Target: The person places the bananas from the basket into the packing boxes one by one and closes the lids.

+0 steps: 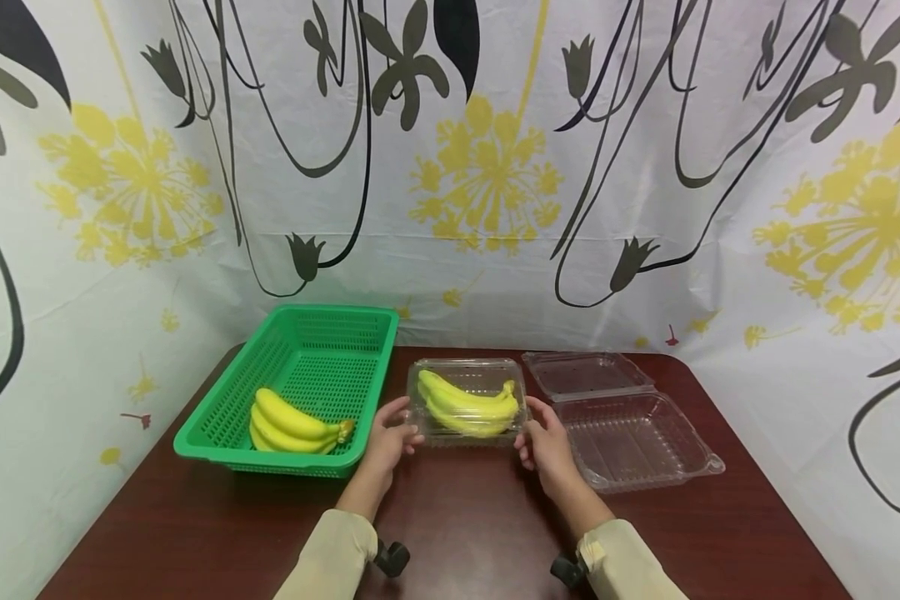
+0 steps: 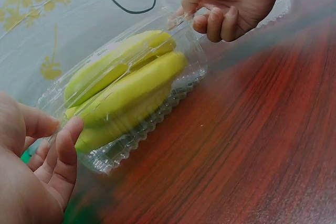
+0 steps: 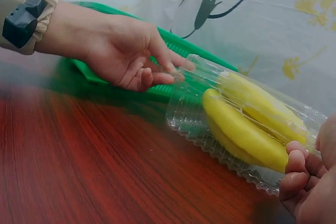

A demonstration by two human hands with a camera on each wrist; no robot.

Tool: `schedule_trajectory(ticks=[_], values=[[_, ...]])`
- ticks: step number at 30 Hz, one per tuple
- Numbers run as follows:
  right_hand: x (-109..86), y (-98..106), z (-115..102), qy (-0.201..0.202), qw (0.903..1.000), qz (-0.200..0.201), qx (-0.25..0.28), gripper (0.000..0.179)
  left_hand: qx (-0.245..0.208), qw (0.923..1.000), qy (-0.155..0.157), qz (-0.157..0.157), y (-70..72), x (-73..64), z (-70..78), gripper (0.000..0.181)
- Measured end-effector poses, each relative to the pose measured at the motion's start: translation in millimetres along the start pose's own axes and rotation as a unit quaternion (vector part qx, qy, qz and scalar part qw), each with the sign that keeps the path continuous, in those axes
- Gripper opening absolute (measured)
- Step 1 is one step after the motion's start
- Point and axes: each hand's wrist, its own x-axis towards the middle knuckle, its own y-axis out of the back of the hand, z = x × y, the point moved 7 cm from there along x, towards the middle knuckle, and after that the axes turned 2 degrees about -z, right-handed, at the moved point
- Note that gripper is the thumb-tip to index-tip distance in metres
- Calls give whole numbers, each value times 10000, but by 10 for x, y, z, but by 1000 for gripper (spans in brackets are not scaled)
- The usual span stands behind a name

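Observation:
A clear plastic clamshell container (image 1: pixel 465 433) with its lid down sits at the middle of the table, a bunch of bananas (image 1: pixel 471 407) inside it. My left hand (image 1: pixel 390 437) pinches the container's left front corner between thumb and fingers. On the opposite corner, my right hand (image 1: pixel 546 442) pinches the rim the same way. The left wrist view shows the yellow bananas (image 2: pixel 131 87) through the plastic, with the left hand (image 2: pixel 39 156) near and the right hand (image 2: pixel 236 6) beyond. In the right wrist view the left hand (image 3: pixel 131 53) grips the far end.
To the left stands a green plastic basket (image 1: pixel 288 312) with another bunch of bananas (image 1: pixel 292 423) in its front part. A second clear container (image 1: pixel 637 442) lies with its lid folded back at the right. A patterned cloth (image 1: pixel 450 208) hangs behind the dark red table (image 1: pixel 465 525).

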Motion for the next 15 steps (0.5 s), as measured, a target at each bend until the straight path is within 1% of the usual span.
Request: schedule_trajectory(ticks=[4,10,15], values=[[3,1,0,35,10000,25,81,52,8,10000,5,54,-1,-7,10,53],[6,-8,-30,77,9994,330,-65,48,12,9998,-38,173,0,-6,32,53],[-1,-11,-45,96,9984,526,-159,46,115,9991,-239,328,-11,-26,43,48]])
